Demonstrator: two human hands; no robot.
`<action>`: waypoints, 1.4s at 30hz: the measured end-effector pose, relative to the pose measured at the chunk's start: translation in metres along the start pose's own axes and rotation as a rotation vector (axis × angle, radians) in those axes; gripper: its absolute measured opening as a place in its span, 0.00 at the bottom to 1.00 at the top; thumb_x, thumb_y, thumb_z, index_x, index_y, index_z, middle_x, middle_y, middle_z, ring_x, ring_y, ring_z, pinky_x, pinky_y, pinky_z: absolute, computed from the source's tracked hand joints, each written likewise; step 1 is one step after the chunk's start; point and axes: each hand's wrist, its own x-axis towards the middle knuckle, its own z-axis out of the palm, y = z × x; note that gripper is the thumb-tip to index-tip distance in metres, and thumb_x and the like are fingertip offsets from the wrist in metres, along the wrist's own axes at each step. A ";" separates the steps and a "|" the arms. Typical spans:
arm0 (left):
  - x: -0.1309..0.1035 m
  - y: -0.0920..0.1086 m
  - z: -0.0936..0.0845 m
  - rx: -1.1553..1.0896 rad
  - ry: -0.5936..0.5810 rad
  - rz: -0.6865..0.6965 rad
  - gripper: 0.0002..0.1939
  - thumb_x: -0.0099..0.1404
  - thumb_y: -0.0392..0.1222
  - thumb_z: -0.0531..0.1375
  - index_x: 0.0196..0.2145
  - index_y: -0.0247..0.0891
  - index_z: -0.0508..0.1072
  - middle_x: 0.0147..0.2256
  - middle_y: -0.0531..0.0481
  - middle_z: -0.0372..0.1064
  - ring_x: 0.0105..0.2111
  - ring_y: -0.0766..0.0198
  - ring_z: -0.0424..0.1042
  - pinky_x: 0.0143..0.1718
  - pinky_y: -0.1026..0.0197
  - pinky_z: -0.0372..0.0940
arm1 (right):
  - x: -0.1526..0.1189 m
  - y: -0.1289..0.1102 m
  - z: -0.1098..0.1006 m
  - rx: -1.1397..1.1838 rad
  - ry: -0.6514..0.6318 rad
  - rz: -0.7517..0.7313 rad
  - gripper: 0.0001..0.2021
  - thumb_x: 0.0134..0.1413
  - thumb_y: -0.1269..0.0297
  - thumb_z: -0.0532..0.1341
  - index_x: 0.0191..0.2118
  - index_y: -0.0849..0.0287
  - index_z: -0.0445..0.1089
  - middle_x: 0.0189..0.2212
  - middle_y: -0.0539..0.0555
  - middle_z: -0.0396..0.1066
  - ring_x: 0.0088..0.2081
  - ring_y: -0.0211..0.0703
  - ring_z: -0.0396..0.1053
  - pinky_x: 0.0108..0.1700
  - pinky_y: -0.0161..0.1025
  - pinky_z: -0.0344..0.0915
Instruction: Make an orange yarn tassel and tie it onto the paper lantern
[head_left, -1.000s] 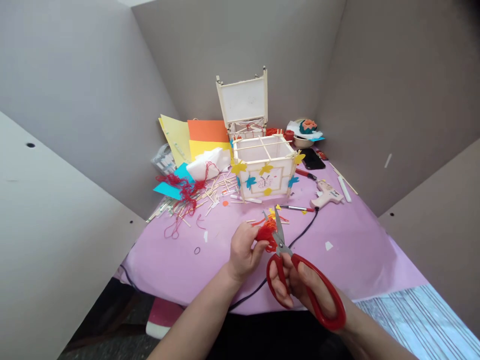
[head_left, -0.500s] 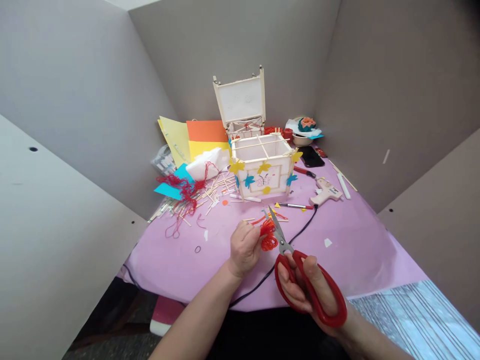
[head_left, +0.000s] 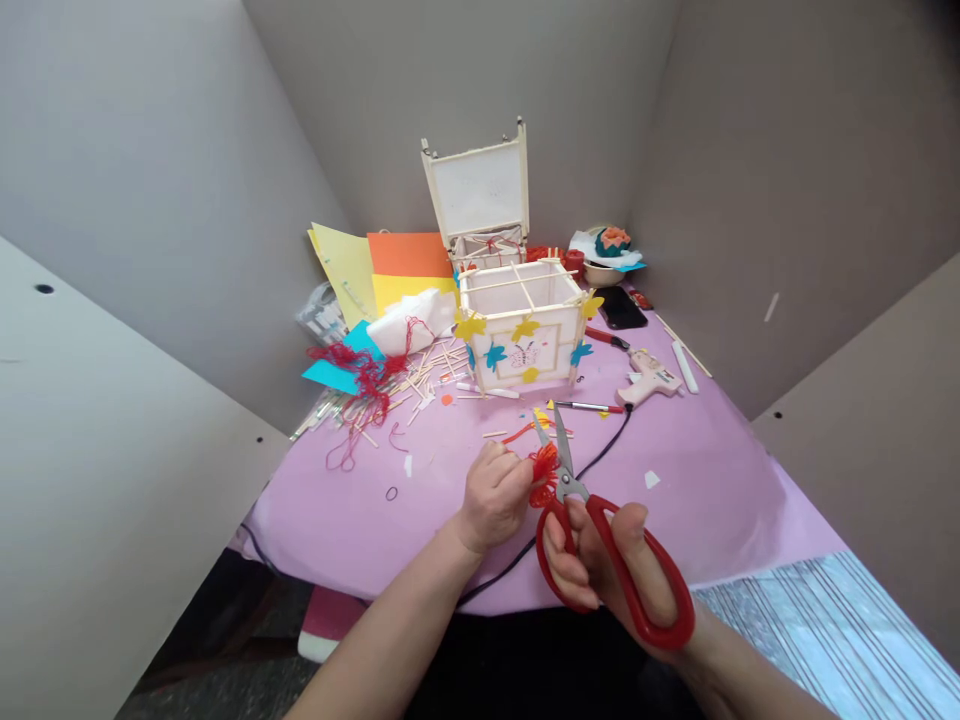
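My left hand [head_left: 495,497] is closed on a looped bundle of red-orange yarn [head_left: 545,474], which sticks out to the right of the fingers. In my right hand [head_left: 592,560] are scissors with large red handles [head_left: 667,590]; the thumb is through one loop and fingers are through the other. The blades are parted and point away from me, right at the yarn loops. Beyond the hands stands a white box with a stick frame [head_left: 523,335], decorated with yellow and blue paper shapes. A second box with a raised lid [head_left: 480,190] is behind it.
Thin sticks [head_left: 427,375] and tangled dark red yarn [head_left: 367,370] lie on the left. A glue gun [head_left: 649,378], a black phone [head_left: 621,308] and a pen [head_left: 589,407] are on the right. Coloured paper [head_left: 409,256] leans at the back. Grey panels surround the pink-covered table [head_left: 337,530].
The scissor blades have spread wider and moved in around the yarn loops. My left hand has shifted slightly right with the yarn, and the view has tilted a little.
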 end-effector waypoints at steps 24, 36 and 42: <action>-0.002 -0.005 0.008 -0.017 0.016 -0.007 0.06 0.68 0.36 0.52 0.35 0.37 0.69 0.21 0.54 0.56 0.24 0.65 0.53 0.29 0.61 0.51 | -0.006 -0.012 -0.013 -0.240 0.081 0.000 0.36 0.49 0.26 0.43 0.29 0.60 0.60 0.16 0.43 0.47 0.16 0.28 0.42 0.17 0.30 0.40; -0.006 -0.002 0.011 -0.068 0.013 -0.036 0.09 0.69 0.37 0.51 0.36 0.37 0.71 0.22 0.53 0.60 0.24 0.65 0.57 0.28 0.61 0.54 | -0.001 -0.032 -0.026 -0.245 0.044 -0.066 0.37 0.42 0.23 0.44 0.32 0.58 0.58 0.19 0.43 0.50 0.18 0.29 0.44 0.20 0.31 0.45; -0.013 -0.012 0.011 -0.380 0.230 -0.649 0.14 0.70 0.46 0.53 0.32 0.37 0.72 0.26 0.51 0.67 0.26 0.66 0.65 0.30 0.63 0.61 | -0.005 -0.032 -0.020 -0.316 -0.093 -0.106 0.40 0.43 0.23 0.43 0.40 0.60 0.60 0.29 0.51 0.58 0.27 0.36 0.56 0.32 0.38 0.56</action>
